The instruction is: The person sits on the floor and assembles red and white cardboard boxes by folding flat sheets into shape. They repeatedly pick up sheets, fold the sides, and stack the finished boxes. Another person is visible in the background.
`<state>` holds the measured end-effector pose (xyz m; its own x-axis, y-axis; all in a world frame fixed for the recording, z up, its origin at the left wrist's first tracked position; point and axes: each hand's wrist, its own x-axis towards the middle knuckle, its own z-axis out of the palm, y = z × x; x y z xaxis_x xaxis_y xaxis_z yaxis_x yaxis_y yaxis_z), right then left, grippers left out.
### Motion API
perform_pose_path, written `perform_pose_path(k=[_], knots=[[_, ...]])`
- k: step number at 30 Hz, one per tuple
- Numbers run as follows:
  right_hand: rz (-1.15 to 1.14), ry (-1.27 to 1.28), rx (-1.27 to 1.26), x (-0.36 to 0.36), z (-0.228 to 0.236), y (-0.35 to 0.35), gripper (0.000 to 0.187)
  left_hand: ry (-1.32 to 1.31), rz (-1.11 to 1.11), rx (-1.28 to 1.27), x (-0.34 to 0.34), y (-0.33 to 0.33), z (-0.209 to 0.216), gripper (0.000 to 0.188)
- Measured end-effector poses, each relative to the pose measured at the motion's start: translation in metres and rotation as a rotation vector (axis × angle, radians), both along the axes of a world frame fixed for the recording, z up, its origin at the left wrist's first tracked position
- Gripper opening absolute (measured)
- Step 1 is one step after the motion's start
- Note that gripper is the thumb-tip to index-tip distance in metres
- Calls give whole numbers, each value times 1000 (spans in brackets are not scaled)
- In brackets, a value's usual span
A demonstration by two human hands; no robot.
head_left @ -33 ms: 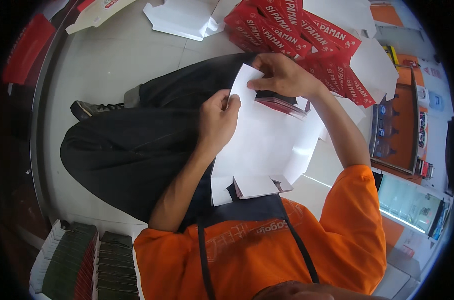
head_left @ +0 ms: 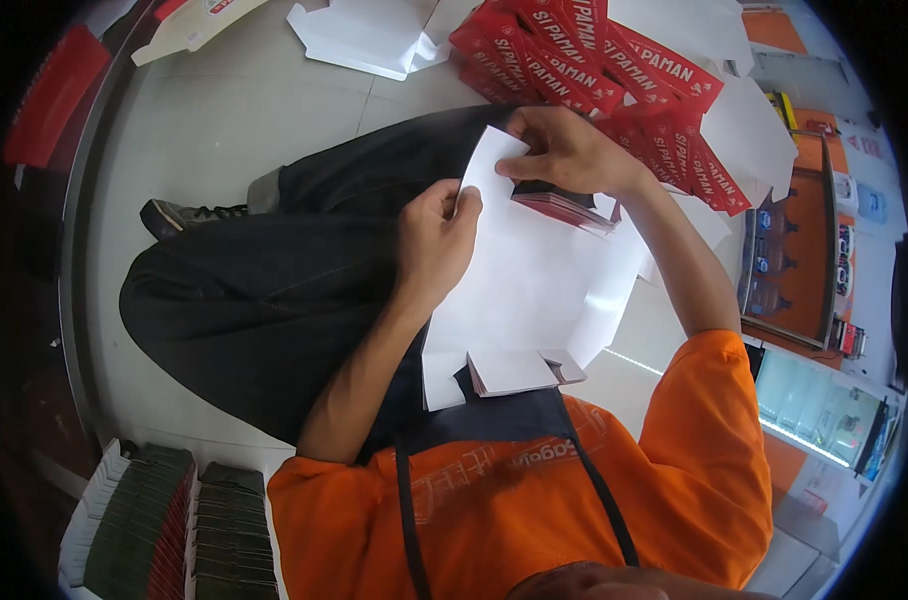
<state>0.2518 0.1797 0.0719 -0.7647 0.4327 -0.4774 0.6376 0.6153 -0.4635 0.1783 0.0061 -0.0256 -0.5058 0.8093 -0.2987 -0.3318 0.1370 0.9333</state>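
A stack of white cardboard box blanks [head_left: 524, 290] lies across my lap, plain side up, with cut flaps folded up at its near end. My left hand [head_left: 439, 238] pinches the left edge of the top blank's far flap between thumb and fingers. At the far end of that same flap, my right hand [head_left: 566, 150] grips the corner, thumb on the white face and fingers behind it. The flap is bent upward between both hands. Beneath my right wrist, reddish layered edges [head_left: 564, 211] of side flaps stick up.
Folded red printed boxes [head_left: 574, 60] are heaped at the far right, beside white blanks [head_left: 749, 130]. Another white blank [head_left: 359, 40] lies on the tiled floor [head_left: 224, 110]. Dark green packets stand in rows in a white box [head_left: 99, 500] at the near left. A shelf cabinet [head_left: 799, 260] is at right.
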Motion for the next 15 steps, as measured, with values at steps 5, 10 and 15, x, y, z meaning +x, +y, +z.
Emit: perform_pose_path(k=[5,10,15], knots=[[-4,47,-20,0,-4,2,33,32,10,-23,-5,-2,2,28],[211,22,115,-13,12,-16,17,111,11,-35,-8,-2,-4,27],[440,79,513,-7,0,-53,9,53,131,80,-3,3,-18,22]])
